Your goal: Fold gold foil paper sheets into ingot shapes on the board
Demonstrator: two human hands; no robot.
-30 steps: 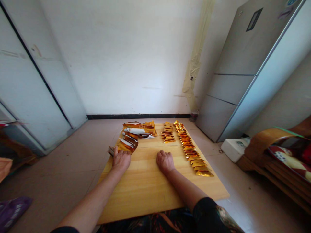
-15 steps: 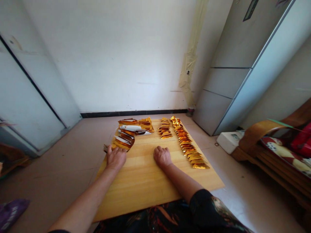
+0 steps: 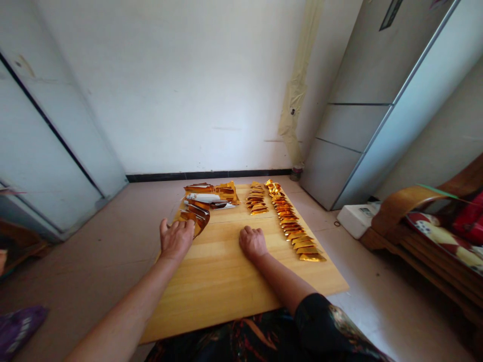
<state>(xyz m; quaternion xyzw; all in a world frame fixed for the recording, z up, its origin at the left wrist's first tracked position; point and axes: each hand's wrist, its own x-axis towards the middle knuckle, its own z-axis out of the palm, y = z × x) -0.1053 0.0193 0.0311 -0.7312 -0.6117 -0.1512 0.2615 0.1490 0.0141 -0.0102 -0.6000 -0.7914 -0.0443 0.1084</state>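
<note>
A pale wooden board (image 3: pixel 234 286) lies on the floor in front of me. My left hand (image 3: pixel 175 239) is raised at the board's left edge, thumb apart, fingers curled onto the near end of a pile of gold foil sheets (image 3: pixel 196 213). Whether it grips a sheet is hidden. My right hand (image 3: pixel 252 242) rests on the middle of the board, fingers curled under, nothing visible in it. A long row of folded gold pieces (image 3: pixel 292 223) runs along the board's right side. A shorter row of folded gold pieces (image 3: pixel 256 199) lies at the far middle.
A tall grey refrigerator (image 3: pixel 362 110) stands at the right. A white box (image 3: pixel 356 220) and a wooden chair with a patterned cushion (image 3: pixel 426 221) sit beside it. A white wall with a black skirting faces me. A purple object (image 3: pixel 18 329) lies at the lower left.
My left hand has lifted off the board's left edge and moved slightly up onto the gold foil pile. The right hand stays put. The view tilted down a little earlier.
</note>
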